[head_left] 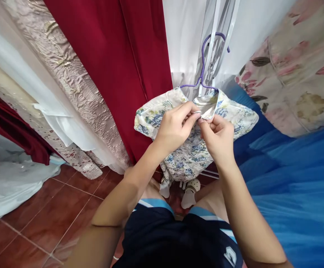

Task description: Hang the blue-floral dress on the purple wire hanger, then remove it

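And here we are, right at the neckline (218,99)! The left hand (175,125) has its grip pressed together, thumb and forefinger pinching the thin blue edge near the front. Right beside it, the right hand (220,138) matches it, its grip pinching that same edge, the two sets of fingertips nearly meeting, the other fingers curled in.

The shirt (197,158), pale with blue flowers, is in front of the person, above the legs, its short sleeves spread to either side. It's on a purple hanger (203,63), arms inside the shoulders, hook rising behind the neck and curving to the right beside white strips (214,28); whether it hangs from them, I can't tell.

Look at the surroundings! Red cloth (114,56) drops behind on the left, shiny pink cloth (75,80) next to it. On the right, flowered cloth (304,74) over a big sweep of blue cloth (295,182). Down below, dark shorts (178,238), white socks (188,200), a pale shoe (194,184), and red floor (60,201) tiles.
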The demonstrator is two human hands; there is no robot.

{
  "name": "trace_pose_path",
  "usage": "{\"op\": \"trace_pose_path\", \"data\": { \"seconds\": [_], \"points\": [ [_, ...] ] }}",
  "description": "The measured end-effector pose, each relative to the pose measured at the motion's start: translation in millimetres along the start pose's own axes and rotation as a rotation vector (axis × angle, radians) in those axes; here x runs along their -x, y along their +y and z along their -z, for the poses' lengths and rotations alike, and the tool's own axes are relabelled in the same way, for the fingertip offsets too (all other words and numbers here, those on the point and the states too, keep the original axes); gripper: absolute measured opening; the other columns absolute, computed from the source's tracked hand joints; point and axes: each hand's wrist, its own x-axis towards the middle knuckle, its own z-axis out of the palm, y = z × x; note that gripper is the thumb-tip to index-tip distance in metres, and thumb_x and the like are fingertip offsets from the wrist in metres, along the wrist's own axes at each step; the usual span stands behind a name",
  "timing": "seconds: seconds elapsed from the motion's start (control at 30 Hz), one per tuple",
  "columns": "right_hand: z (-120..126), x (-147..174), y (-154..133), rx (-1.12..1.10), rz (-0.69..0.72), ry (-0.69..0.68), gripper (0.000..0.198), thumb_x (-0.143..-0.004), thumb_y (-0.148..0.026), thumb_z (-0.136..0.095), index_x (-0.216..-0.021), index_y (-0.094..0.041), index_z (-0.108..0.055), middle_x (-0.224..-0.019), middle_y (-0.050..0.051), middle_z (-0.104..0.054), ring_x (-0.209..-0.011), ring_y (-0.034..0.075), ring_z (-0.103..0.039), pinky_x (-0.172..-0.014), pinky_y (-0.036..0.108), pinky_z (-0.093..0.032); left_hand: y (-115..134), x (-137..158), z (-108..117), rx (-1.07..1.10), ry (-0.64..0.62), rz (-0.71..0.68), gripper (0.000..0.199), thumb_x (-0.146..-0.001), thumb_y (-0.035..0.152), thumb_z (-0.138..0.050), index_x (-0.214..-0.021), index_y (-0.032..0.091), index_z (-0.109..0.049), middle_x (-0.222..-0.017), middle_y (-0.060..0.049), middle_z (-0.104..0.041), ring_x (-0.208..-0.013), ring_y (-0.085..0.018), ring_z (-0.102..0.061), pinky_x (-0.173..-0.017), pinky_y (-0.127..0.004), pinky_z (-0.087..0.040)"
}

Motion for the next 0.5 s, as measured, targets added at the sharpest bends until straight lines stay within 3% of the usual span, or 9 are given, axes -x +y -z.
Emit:
{"op": "trace_pose_path", "data": {
  "seconds": [0.13,0.23,0.37,0.5],
  "points": [
    [-4,5,-2,0.101,0.027,0.061,0.024,-0.088,-0.034,-0.064,-0.072,-0.02,-0.052,-0.056,-0.004,-0.049,-0.048,0.009,-0.039,-0.046,0.023,-0.029,3,-7,-1,0.094,0.041,-0.009,0.009,-0.097,0.022,-0.056,-0.091,0.018,-0.062,-0.081,-0.001,-0.065,-0.076,-0.013,-0.062,-0.07,-0.027,-0.051],
    [-3,4,6,0.234,-0.005,0.031,0.023,-0.086,-0.032,-0.063,-0.07,-0.02,-0.052,-0.054,-0.004,-0.048,-0.047,0.009,-0.04,-0.047,0.023,-0.028,3,-18,3,0.189,0.156,0.016,0.012,-0.099,0.027,-0.055,-0.091,0.019,-0.06,-0.08,0.0,-0.063,-0.075,-0.012,-0.062,-0.069,-0.026,-0.051],
    [6,13,36,0.332,-0.115,-0.138,0.025,-0.084,-0.029,-0.062,-0.065,-0.02,-0.048,-0.052,-0.004,-0.047,-0.046,0.009,-0.04,-0.047,0.023,-0.027,-10,-32,33,0.322,0.422,0.027,0.013,-0.098,0.03,-0.06,-0.091,0.018,-0.059,-0.08,0.0,-0.059,-0.074,-0.01,-0.059,-0.071,-0.025,-0.05],
    [18,40,55,0.252,-0.195,-0.17,0.028,-0.086,-0.033,-0.061,-0.066,-0.02,-0.049,-0.052,-0.005,-0.044,-0.048,0.009,-0.038,-0.049,0.023,-0.029,-44,-30,66,0.41,0.464,0.158,0.017,-0.091,0.032,-0.07,-0.089,0.017,-0.061,-0.078,0.0,-0.058,-0.078,-0.011,-0.059,-0.077,-0.026,-0.049]
  ]
}}
